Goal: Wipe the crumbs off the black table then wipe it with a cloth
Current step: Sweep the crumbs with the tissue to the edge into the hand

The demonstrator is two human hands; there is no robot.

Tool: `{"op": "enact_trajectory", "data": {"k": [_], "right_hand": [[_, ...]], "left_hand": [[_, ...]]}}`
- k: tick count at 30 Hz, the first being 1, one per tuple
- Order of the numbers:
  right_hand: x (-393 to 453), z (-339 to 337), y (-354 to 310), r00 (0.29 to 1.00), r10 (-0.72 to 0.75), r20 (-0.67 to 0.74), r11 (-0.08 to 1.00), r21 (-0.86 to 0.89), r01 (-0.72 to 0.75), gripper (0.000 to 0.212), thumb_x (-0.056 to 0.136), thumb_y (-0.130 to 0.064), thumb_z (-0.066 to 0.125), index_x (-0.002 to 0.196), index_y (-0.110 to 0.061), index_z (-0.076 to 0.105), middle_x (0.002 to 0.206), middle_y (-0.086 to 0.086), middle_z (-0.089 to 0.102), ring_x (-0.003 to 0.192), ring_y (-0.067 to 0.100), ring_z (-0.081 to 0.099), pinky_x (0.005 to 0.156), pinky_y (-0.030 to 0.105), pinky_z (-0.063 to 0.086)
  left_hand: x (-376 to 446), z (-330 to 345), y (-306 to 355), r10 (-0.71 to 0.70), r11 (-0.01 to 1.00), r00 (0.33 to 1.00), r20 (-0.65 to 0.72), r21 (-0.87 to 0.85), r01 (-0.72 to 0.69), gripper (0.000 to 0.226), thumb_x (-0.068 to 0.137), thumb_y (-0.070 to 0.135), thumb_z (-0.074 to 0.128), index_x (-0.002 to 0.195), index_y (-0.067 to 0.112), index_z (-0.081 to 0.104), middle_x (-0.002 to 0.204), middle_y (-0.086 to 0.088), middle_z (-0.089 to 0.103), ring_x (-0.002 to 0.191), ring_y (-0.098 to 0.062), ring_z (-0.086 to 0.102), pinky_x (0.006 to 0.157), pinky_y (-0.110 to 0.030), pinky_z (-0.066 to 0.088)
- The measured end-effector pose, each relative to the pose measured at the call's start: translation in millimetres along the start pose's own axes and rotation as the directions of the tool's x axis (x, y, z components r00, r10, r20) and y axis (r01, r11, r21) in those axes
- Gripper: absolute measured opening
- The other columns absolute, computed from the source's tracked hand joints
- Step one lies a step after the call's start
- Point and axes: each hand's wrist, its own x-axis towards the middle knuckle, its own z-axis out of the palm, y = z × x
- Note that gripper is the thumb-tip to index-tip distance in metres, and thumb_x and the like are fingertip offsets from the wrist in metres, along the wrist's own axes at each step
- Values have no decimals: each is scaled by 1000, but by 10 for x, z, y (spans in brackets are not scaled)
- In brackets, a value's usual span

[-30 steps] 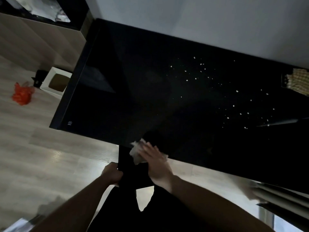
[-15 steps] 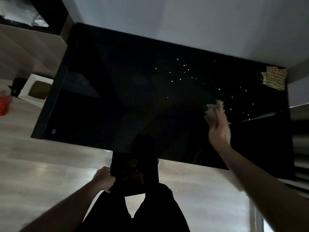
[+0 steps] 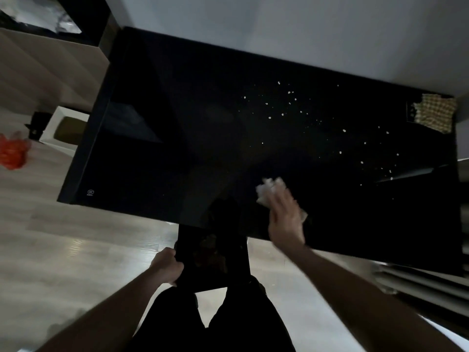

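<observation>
Since half a second ago the right hand [image 3: 285,217] has swept back from the far right part of the glossy black rectangular worktop [image 3: 177,148] towards its near edge, carrying the crumpled white paper tissue [image 3: 270,188] with it, and it is blurred by the motion. The hand lies palm down over the tissue, whose white folds stick out past the fingertips and at the right side of the hand; whether the fingers are curled round the tissue or pressing it flat cannot be told. The small white crumbs [image 3: 291,107] lie scattered over the right half of the worktop, from the far middle down towards the right edge, all beyond and to the right of the tissue and apart from it. The left hand [image 3: 166,266] has stayed where it was, gripping the left edge of a flat black rectangular tray [image 3: 228,255] held just below the near edge of the worktop, in front of the person's dark trousers. Some dim brownish bits show on the tray. A yellow-and-white checked cloth [image 3: 435,111] lies crumpled at the far right corner of the worktop, well apart from both hands. On the pale wooden floor to the left stand a white open box [image 3: 54,128] and, nearer the edge of the view, an orange-red plastic bag [image 3: 12,152].
</observation>
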Motion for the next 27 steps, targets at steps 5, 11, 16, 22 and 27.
{"op": "enact_trajectory", "data": {"k": [5,11,16,22,27], "right_hand": [[-681,559,-866,883,-383,270,890,366,274,58,100,-16,49,157,-27,44,167,-16,29,156,10,26,125,39,31],[-397,313,-1125,958,-186,217,898,433,77,52,102,-20,43,149,-38,53,156,-18,47,142,3,48,115,21,42],[831,-362,-728,995,-98,-1,955,280,94,68,91,6,45,152,-21,50,162,0,43,149,12,40,118,6,21],[2034,-732,-347,1000,0,26,999,-36,1,59,106,-13,44,162,-25,31,173,-3,17,157,20,24,127,35,25],[2064,-370,-349,993,12,118,974,-225,15,66,106,-15,38,166,-26,12,174,-1,-7,161,25,-1,130,53,11]], "left_hand": [[112,51,-135,-8,1000,1000,1,-11,8,48,59,21,48,99,10,72,88,-11,76,73,-32,78,67,-44,67],[61,23,-177,1,1000,1000,-3,12,-1,46,58,24,51,95,9,74,90,-10,77,84,-28,77,76,-42,65],[-28,-25,-135,-3,1000,1000,-16,3,3,43,59,25,51,93,11,74,86,-6,77,81,-24,76,77,-40,65],[8,-43,-128,-13,1000,999,-32,-4,13,37,64,25,53,91,14,75,86,-4,76,83,-22,74,75,-34,62],[28,-39,-131,-17,1000,999,-33,-12,17,25,66,26,54,82,18,71,83,-2,75,81,-21,73,66,-28,54]]}}
